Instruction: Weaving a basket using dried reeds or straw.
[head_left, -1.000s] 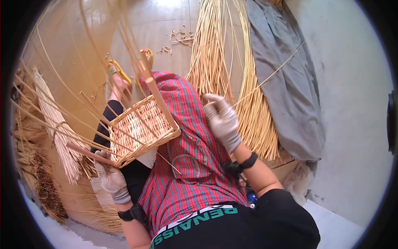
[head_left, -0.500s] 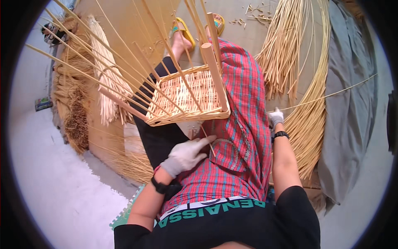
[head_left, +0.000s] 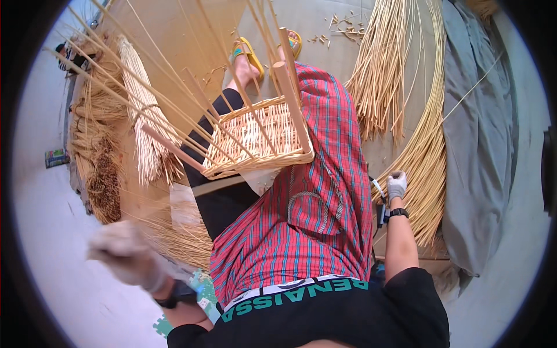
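A half-made wicker basket (head_left: 255, 129) rests tilted over my knees. It has a woven base, thick wooden corner posts (head_left: 292, 104) and long thin stakes rising from it. My left hand (head_left: 125, 252), in a white glove, is out to the left of my lap and smeared by motion. A blurred tan streak (head_left: 229, 184) lies across my dark trouser leg below the basket; whether that hand holds it is unclear. On the right, my gloved right hand (head_left: 397, 184) has its fingers curled, close beside a white-and-dark tool (head_left: 378, 188) and above cane strands. What it grips is hidden.
Long cane bundles (head_left: 423, 185) lie on the right beside a grey cloth (head_left: 478, 145). A pale tied bundle (head_left: 142, 110) and brown fibre bundles (head_left: 101, 127) lie to the left. Small offcuts (head_left: 348, 28) are scattered beyond my yellow slippers (head_left: 250, 58).
My left hand has swung from below the basket far out to the left. A thin stick under the basket's near edge is gone. My right hand has moved slightly down, away from a long strand.
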A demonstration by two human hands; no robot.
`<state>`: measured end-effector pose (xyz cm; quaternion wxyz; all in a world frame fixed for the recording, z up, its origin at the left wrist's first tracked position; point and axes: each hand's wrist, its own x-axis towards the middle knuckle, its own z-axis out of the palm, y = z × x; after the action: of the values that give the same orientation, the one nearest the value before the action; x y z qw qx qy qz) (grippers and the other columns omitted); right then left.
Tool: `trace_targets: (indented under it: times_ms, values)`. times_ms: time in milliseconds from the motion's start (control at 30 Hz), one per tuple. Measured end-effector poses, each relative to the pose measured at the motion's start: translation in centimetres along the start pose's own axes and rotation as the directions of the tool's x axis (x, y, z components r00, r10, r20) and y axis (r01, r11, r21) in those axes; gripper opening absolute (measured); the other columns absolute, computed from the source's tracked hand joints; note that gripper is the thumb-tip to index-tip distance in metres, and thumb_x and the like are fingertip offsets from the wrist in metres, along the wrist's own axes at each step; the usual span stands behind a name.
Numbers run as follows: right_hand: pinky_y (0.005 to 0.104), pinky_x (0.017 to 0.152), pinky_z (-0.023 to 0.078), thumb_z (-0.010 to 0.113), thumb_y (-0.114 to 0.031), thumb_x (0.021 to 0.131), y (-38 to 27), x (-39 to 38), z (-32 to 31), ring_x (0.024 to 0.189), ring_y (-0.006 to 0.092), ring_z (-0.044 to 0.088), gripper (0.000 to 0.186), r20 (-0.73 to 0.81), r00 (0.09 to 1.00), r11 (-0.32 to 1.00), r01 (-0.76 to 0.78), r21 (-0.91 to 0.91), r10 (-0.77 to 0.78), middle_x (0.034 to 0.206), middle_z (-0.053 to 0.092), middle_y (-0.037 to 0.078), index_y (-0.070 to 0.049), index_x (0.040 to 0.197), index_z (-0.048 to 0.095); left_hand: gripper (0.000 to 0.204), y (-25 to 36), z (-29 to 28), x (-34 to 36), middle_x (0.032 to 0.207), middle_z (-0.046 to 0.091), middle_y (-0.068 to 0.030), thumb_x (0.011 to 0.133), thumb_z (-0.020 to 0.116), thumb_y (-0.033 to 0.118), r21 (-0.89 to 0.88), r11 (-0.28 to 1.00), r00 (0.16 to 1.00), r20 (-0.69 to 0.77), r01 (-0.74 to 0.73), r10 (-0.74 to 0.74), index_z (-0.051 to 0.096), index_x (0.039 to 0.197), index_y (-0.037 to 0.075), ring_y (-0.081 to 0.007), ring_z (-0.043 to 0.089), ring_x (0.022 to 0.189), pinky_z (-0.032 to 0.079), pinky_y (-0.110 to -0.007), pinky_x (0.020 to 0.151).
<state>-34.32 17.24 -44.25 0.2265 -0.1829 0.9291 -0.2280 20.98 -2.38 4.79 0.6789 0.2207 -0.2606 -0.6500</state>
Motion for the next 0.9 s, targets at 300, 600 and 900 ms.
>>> trace_targets:
  times_ms: [300,600,900]
  values:
    - [0.0416,0.080,0.054,0.071,-0.013,0.081,-5.2,-1.6,-1.0,0.092,0.0325,0.069,0.019,-0.060,0.997,0.987,-0.049,-0.153,0.041,0.094,0.072,0.014,-0.012,0.099,0.065,0.050,17.6,-9.8,-2.2,0.139,0.049,-0.0293,0.104,0.036,0.030,0.753,-0.364,0.274,0.573,-0.548,0.773,0.047,0.131,-0.011,-0.0506,0.042,0.132,0.029,-0.070,0.113]
    - [0.0394,0.083,0.053,0.072,-0.014,0.081,-5.4,-0.7,-1.9,0.093,0.0320,0.069,0.019,-0.033,0.998,0.984,-0.066,-0.163,0.062,0.095,0.071,0.017,-0.010,0.099,0.066,0.061,4.2,-35.0,-13.7,0.121,0.066,-0.0167,0.089,0.067,0.022,0.735,-0.677,0.539,-0.589,0.047,-0.602,0.046,0.146,0.017,-0.0302,0.064,0.104,0.051,-0.040,0.087]
    - [0.0387,0.106,0.043,0.067,-0.008,0.082,-5.6,-0.3,-2.2,0.122,0.0336,0.053,0.033,-0.177,0.983,0.997,0.033,-0.064,-0.044,0.126,0.055,0.016,-0.013,0.114,0.063,0.045,-5.4,-21.9,-1.2,0.120,0.059,-0.0056,0.104,0.052,0.037,0.846,0.349,0.906,-0.422,0.403,-0.023,0.051,0.135,0.004,-0.0139,0.056,0.108,0.048,-0.032,0.096]
